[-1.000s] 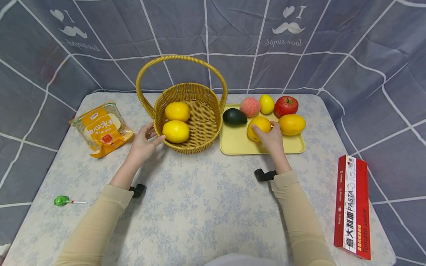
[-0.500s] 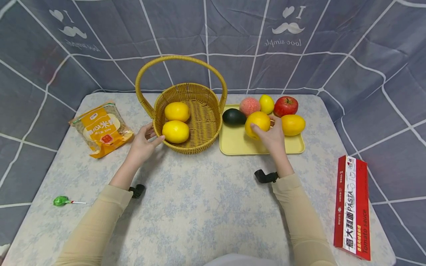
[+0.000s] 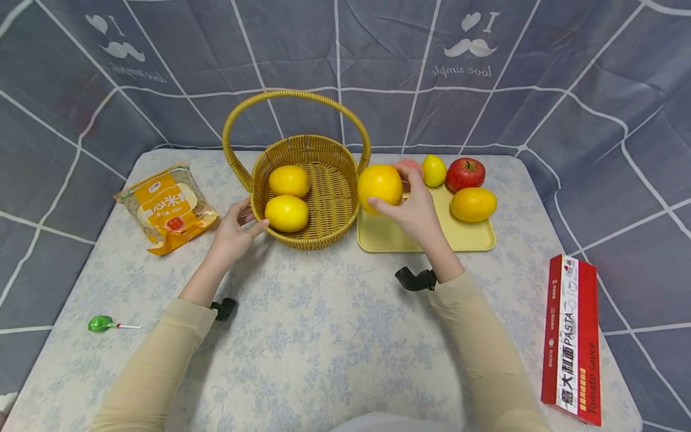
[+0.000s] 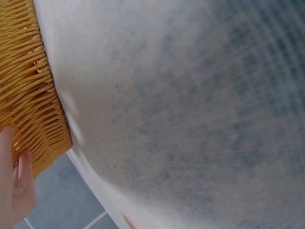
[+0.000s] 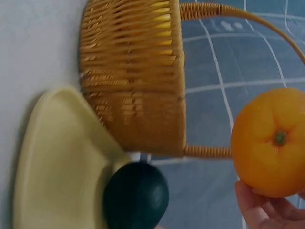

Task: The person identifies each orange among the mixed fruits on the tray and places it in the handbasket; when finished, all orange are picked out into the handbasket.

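My right hand [image 3: 412, 207] grips an orange [image 3: 380, 187], held up between the thumb and fingers over the left end of the yellow tray [image 3: 459, 241]. In the right wrist view the orange [image 5: 271, 143] shows its green stem end, with fingertips below it. The wicker basket [image 3: 329, 213] stands left of the tray, its tall handle upright, with two yellow oval fruits [image 3: 287, 213] at its left side. My left hand [image 3: 232, 234] rests against the basket's left outer wall, thumb at the front rim. In the left wrist view, fingers [image 4: 26, 176] touch the wicker wall.
On the tray are a pink fruit [image 3: 411, 163], a lemon [image 3: 433, 171], a red apple [image 3: 465, 174], a yellow oval fruit [image 3: 474, 204] and a dark green avocado [image 5: 137, 195]. A snack bag [image 3: 170, 207], a green lollipop [image 3: 100, 324] and a red pasta box [image 3: 572, 339] lie around.
My right hand has lifted the orange off the tray and carried it left to beside the basket's right rim. My left hand has stayed at the basket.
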Demonstrator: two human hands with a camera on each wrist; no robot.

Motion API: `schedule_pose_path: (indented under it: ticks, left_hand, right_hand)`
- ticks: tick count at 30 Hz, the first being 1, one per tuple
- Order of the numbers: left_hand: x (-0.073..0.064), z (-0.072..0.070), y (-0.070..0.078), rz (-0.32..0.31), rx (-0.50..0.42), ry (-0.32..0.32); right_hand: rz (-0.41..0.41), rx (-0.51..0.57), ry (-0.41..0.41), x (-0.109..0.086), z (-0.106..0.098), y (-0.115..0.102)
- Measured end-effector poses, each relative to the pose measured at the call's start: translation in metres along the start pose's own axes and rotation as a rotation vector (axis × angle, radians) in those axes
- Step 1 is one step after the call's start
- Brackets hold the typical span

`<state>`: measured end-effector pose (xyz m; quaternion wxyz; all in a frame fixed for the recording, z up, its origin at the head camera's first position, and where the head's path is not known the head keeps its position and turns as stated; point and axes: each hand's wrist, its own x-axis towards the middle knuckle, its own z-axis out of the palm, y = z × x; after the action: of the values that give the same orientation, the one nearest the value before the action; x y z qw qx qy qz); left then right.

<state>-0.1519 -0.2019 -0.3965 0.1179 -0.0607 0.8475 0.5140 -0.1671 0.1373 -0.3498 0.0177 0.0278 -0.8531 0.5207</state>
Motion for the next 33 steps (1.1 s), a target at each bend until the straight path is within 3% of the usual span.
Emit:
schedule_pose_path:
  ticks: [7, 19, 25, 33]
  left_hand:
    - [0.000, 0.000, 0.000, -0.010, -0.006, -0.001]
    - [-0.002, 0.000, 0.002, -0.015, -0.010, 0.007]
    - [-0.001, 0.000, 0.001, -0.019, -0.008, 0.005]
    - [-0.001, 0.002, 0.000, -0.015, -0.008, 0.016]
  right_hand:
    - [-0.082, -0.031, -0.120, 0.015, 0.025, -0.012]
    - [-0.224, -0.244, -0.233, 0.051, 0.062, -0.006]
    - [-0.238, -0.311, -0.304, 0.058, 0.077, -0.005]
    - [-0.241, -0.390, -0.336, 0.067, 0.088, -0.002]
